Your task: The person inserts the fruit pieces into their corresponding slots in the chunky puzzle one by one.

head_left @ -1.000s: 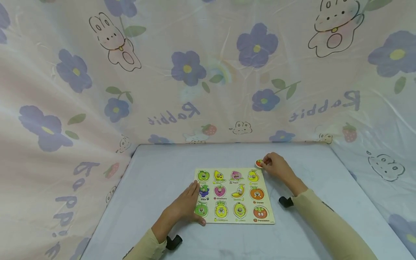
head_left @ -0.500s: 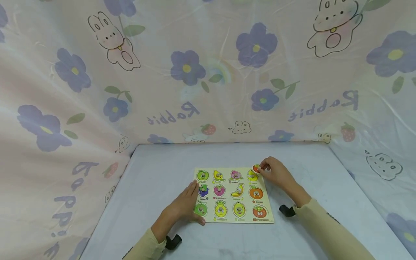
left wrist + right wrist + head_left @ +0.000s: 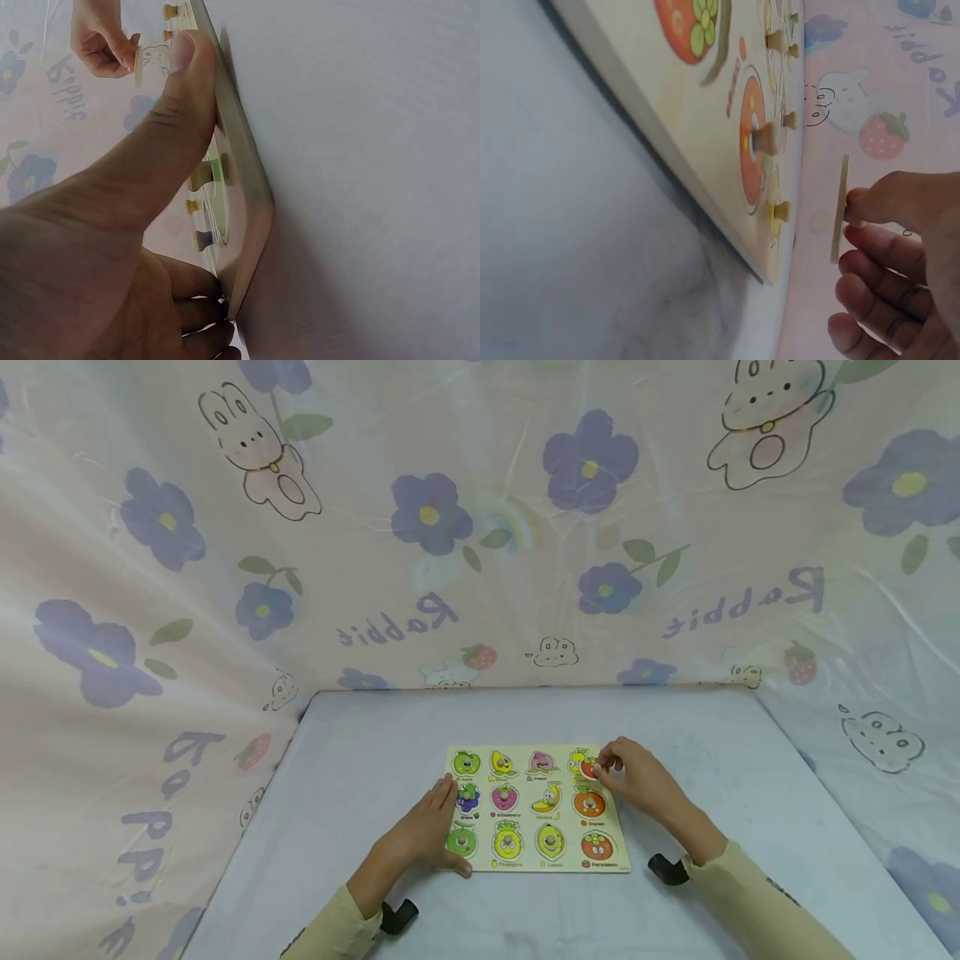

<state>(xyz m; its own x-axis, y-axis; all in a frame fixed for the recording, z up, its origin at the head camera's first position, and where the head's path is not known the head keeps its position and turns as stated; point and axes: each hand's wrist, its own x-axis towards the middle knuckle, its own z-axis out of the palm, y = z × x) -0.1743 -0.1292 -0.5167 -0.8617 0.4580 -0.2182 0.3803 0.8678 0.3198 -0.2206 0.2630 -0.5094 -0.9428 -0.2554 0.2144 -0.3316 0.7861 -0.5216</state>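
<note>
My left hand [image 3: 427, 831] rests at the left near corner of a fruit knob puzzle board [image 3: 611, 807]. Its thumb presses the near edge in the left wrist view; the other fingers touch the left side. My right hand [image 3: 637, 781] pinches the knob of a red persimmon puzzle piece [image 3: 588, 767] between thumb and forefinger. The piece is over the board's far right corner, partly covering the yellow pear. Seen edge-on in the right wrist view, the persimmon piece [image 3: 841, 210] is upright and apart from the board. The persimmon slot [image 3: 597, 845] shows its printed picture without a knob.
Other fruit pieces with wooden knobs, such as the orange [image 3: 765, 142], sit in the board. A white cloth covers the table [image 3: 375, 727]. A curtain with flowers and rabbits [image 3: 450, 568] hangs behind and at both sides.
My right hand has brought the persimmon piece from beyond the board's far right corner nearer to me, over the pear. My left hand has stayed on the board.
</note>
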